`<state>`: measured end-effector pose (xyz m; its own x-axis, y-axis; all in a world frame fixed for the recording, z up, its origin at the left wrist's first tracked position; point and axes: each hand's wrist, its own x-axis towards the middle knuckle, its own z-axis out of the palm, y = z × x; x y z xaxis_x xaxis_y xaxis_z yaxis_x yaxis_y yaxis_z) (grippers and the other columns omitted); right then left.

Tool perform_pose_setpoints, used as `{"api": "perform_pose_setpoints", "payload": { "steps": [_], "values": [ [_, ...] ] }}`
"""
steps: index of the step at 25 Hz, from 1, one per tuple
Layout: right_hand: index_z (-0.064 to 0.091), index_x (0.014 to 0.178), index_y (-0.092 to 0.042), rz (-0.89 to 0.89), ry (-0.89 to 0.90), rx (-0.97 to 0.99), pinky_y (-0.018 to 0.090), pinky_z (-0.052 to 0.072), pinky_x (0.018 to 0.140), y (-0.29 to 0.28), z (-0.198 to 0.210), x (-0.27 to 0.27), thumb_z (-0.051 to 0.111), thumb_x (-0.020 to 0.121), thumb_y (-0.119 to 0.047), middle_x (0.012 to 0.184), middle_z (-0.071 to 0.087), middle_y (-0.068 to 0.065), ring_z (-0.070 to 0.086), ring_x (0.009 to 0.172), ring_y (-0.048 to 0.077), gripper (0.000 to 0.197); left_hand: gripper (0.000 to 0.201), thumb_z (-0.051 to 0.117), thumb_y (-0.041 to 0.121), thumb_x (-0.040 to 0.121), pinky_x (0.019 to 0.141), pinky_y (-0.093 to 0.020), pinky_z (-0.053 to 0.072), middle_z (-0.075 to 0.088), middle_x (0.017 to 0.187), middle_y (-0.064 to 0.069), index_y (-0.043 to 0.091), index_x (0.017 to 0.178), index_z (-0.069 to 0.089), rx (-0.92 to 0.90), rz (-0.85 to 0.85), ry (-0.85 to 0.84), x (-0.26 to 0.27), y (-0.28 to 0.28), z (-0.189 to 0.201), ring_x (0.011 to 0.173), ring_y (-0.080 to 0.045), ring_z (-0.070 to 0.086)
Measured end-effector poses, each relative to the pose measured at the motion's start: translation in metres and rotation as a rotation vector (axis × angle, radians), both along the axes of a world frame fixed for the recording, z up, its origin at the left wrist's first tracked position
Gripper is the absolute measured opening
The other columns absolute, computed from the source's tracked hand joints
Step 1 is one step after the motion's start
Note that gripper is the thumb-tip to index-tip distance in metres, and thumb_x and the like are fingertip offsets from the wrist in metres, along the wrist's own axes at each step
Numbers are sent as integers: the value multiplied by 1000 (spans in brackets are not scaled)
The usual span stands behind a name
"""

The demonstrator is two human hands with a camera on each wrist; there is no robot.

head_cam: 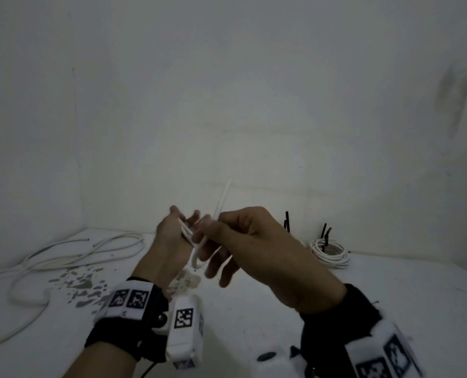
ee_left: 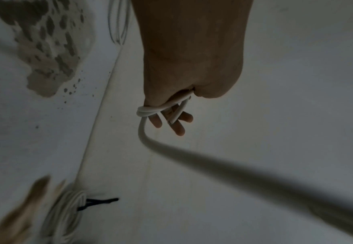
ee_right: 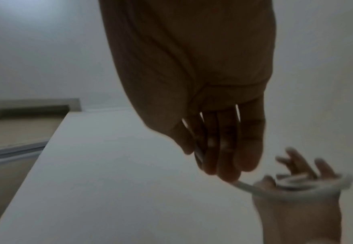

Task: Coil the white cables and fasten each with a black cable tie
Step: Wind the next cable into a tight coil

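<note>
My left hand is held above the table with fingers straight and spread. A white cable is wound in a few turns round its palm, and the short cut end lies across the fingers. To its right, my right hand pinches the same white cable between thumb and fingers. One stretch sticks up past the knuckles and a loop hangs below. In the right wrist view the cable runs from my right fingers to the blurred left hand.
A coiled white bundle with a black tie stands at the back right, also seen as the bundle in the left wrist view. Black ties stand by the wall. Loose white cables sprawl at left. The white table has chipped paint.
</note>
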<state>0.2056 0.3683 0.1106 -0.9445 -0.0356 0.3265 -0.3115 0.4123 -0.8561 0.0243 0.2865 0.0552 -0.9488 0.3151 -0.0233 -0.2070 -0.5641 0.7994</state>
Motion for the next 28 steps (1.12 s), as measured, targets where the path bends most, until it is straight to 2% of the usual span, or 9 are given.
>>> {"api": "perform_pose_setpoints", "payload": {
  "steps": [2, 5, 8, 11, 15, 17, 20, 23, 28],
  "values": [
    [68, 102, 9, -9, -21, -307, 31, 56, 61, 3, -4, -9, 53, 102, -21, 89, 71, 25, 67, 76, 30, 33, 47, 30, 41, 106, 65, -33, 52, 67, 79, -12, 2, 100, 56, -202, -106, 129, 17, 14, -2, 80, -28, 64],
    [67, 102, 5, -156, 34, -623, 39, 60, 75, 22, -3, -20, 55, 100, -13, 93, 72, 27, 70, 81, 34, 21, 36, 34, 27, 105, 60, -27, 54, 67, 71, -2, 9, 90, 60, -171, -379, 228, 27, 23, -3, 64, -16, 65],
    [65, 103, 5, -266, 139, -780, 38, 63, 75, 46, -5, -27, 54, 101, -10, 95, 72, 27, 75, 85, 33, 19, 37, 40, 24, 99, 62, -34, 53, 62, 59, -11, 5, 73, 59, -34, -523, 105, 35, 28, 1, 50, -25, 62],
    [64, 103, 3, -329, 212, -815, 33, 63, 70, 63, -9, -31, 54, 101, -11, 99, 72, 28, 74, 90, 33, 18, 37, 41, 27, 95, 55, -31, 43, 48, 46, -6, 9, 64, 51, -125, -607, 128, 41, 29, -1, 37, -21, 45],
    [64, 103, 1, -385, 244, -838, 32, 63, 68, 80, -6, -29, 53, 102, -13, 103, 71, 26, 74, 93, 32, 18, 47, 33, 45, 102, 50, -27, 34, 23, 41, 6, 16, 66, 43, -244, -564, 198, 45, 29, 2, 29, -11, 20],
    [67, 101, -1, -422, 229, -767, 32, 62, 63, 85, -5, -27, 55, 102, -18, 99, 73, 19, 75, 87, 27, 21, 51, 41, 56, 97, 46, -26, 34, 19, 43, 6, 17, 64, 44, -286, -495, 213, 46, 29, 3, 31, -11, 15],
    [69, 102, 0, -504, 285, -707, 31, 58, 57, 88, -6, -27, 63, 97, -18, 94, 68, 12, 72, 78, 23, 20, 50, 53, 58, 92, 42, -23, 30, 18, 47, 5, 18, 65, 41, -332, -365, 199, 46, 30, 3, 34, -12, 13],
    [65, 104, 2, -541, 347, -819, 28, 55, 51, 91, -9, -30, 66, 94, -11, 90, 68, 14, 73, 70, 24, 16, 47, 56, 53, 93, 40, -22, 23, 17, 50, 5, 20, 64, 39, -318, -272, 173, 47, 32, 4, 38, -12, 13],
    [66, 102, 1, -660, 325, -1128, 24, 54, 46, 101, -19, -35, 76, 84, -5, 84, 66, 11, 68, 51, 14, 22, 46, 52, 49, 96, 41, -22, 19, 17, 48, 6, 18, 65, 39, -266, -175, 171, 42, 30, 5, 36, -10, 13]
  ]
}}
